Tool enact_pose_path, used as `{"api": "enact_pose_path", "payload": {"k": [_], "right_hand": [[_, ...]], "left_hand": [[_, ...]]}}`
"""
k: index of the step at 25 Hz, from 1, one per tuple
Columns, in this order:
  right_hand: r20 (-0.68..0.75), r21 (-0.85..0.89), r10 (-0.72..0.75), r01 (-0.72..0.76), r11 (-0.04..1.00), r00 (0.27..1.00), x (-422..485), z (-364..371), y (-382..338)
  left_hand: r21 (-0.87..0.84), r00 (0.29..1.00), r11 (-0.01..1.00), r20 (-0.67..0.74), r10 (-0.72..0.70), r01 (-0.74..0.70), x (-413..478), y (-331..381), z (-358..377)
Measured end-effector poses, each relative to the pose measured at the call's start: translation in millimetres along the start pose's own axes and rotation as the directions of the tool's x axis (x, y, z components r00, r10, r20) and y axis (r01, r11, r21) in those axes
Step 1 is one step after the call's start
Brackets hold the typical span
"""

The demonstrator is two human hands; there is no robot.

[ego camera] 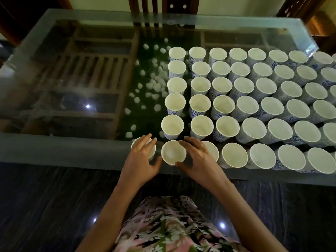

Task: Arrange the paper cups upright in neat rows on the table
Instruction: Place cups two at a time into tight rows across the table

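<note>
The end cup of the front row stood upright right at the table's near edge. The right hand was open, its spread thumb and forefinger at the rim. The left hand lay flat and open over a loose cup just left of it. My worry: both cups sat so close to that edge that one nudge could've sent them to the floor. The rest of the paper cups were also packed nearly touching toward the right edge, so a bumped wrist could've toppled several. Otherwise there were white pebbles under the glass and a chair at the far edge, nothing blocking the left half.
</note>
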State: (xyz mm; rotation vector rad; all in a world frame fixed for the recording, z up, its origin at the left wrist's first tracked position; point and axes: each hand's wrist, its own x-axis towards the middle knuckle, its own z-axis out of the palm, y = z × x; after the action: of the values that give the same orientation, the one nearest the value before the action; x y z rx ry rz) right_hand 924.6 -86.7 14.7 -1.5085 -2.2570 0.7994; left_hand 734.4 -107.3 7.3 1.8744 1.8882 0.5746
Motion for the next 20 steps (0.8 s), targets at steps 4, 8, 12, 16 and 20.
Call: {"api": "enact_pose_path", "payload": {"k": [4,8,12,16,20], "right_hand": [[-0.001,-0.014,0.04,-0.04,0.999,0.999,8,12,-15],[-0.023,-0.031,0.077,-0.078,0.996,0.997,9,21,-25],[-0.042,-0.046,0.11,-0.112,0.993,0.993,8,29,-35],[-0.043,-0.046,0.151,-0.153,0.987,0.988,9,32,-37],[-0.064,-0.015,0.158,-0.159,0.987,0.985,9,34,-38]], "left_hand": [[0.005,0.997,1.0,0.082,0.01,-0.01,5,-18,-7],[-0.004,0.99,0.999,0.133,0.053,-0.053,10,-31,-10],[0.006,0.989,0.997,0.128,0.078,-0.079,15,-40,-12],[-0.002,0.984,0.995,0.15,0.1,-0.101,21,-46,-12],[-0.016,0.983,0.994,0.149,0.112,-0.111,20,-51,-14]]}}
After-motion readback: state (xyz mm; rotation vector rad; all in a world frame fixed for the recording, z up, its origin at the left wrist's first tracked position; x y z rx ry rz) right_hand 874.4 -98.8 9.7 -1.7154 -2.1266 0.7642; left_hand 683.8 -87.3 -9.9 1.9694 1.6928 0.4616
